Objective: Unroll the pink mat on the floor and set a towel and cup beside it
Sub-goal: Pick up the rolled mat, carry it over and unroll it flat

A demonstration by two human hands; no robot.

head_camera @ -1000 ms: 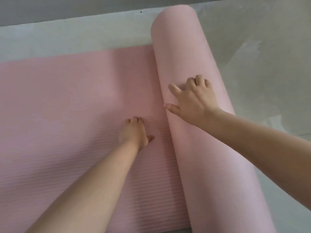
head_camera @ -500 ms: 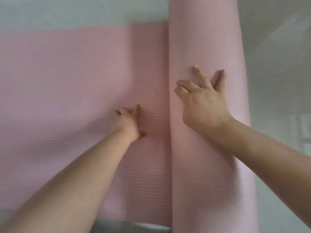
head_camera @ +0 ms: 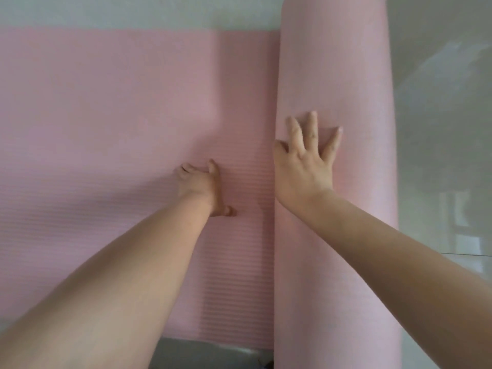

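The pink mat [head_camera: 106, 115] lies partly unrolled across the floor, ribbed side up, filling the left and middle of the view. Its rolled part [head_camera: 335, 75] stands as a thick pink cylinder running from top to bottom at the right. My right hand [head_camera: 306, 161] rests flat on top of the roll, fingers spread. My left hand [head_camera: 202, 185] presses down on the flat mat just left of the roll, fingers curled downward. Neither hand grips anything. No towel or cup is in view.
Glossy pale grey floor [head_camera: 439, 129] shows to the right of the roll, with reflections on it, and in a strip beyond the mat's far edge [head_camera: 133, 14]. A darker grey patch [head_camera: 207, 352] lies at the mat's near edge.
The roll has shifted to the right, baring more flat mat. My right hand has spread its fingers wider on top of the roll. The view has tilted further down.
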